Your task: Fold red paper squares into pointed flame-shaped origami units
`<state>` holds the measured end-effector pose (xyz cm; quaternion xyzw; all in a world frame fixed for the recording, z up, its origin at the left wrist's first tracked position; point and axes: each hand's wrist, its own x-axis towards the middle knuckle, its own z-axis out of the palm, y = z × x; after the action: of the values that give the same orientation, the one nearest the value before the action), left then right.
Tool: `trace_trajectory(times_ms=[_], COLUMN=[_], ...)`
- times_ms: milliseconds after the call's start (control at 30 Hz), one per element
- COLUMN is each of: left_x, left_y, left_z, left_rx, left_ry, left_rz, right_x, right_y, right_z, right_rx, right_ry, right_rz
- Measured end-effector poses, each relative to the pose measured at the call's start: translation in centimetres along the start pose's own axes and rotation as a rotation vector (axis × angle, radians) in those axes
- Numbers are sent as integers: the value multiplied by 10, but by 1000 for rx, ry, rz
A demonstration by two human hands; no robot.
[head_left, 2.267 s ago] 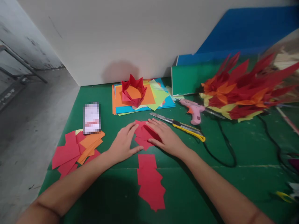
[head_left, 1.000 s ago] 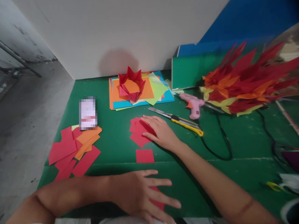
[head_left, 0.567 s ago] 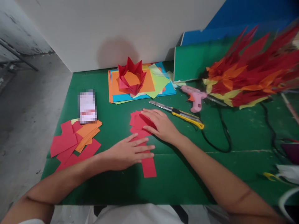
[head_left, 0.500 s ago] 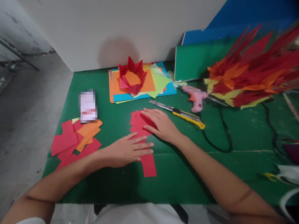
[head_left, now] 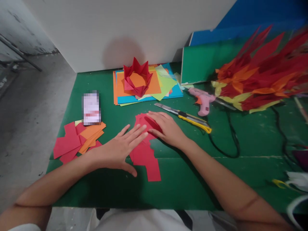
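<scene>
The left hand [head_left: 117,150] has slid up and to the right since half a second ago, and the red paper pieces [head_left: 145,157] now bunch closer to the right hand [head_left: 168,130]. The left fingers lie flat and spread (thumb splayed wide), tips on the red paper at mid-table [head_left: 192,186]. The right fingers rest loosely together, pressing the pile's far end. The phone [head_left: 91,107] is too blurred to read.

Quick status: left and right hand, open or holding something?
Left hand: open, flat, fingers spread, resting on the red paper pieces; grips nothing.
Right hand: open, palm down on the same red pieces; grips nothing.
</scene>
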<state>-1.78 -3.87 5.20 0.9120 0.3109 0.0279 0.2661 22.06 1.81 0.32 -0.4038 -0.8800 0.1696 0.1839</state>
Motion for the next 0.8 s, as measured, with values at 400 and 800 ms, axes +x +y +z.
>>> trace_trajectory(times_ms=[400, 800], left_x=[-21, -37], left_y=[27, 37], left_z=[54, 43], left_rx=[147, 191], left_ry=[-74, -84], left_rz=[169, 158], right_x=[0, 0], right_y=[0, 1], right_z=[-1, -1], right_rx=[-1, -3], right_ry=[-18, -15], right_rz=[4, 0])
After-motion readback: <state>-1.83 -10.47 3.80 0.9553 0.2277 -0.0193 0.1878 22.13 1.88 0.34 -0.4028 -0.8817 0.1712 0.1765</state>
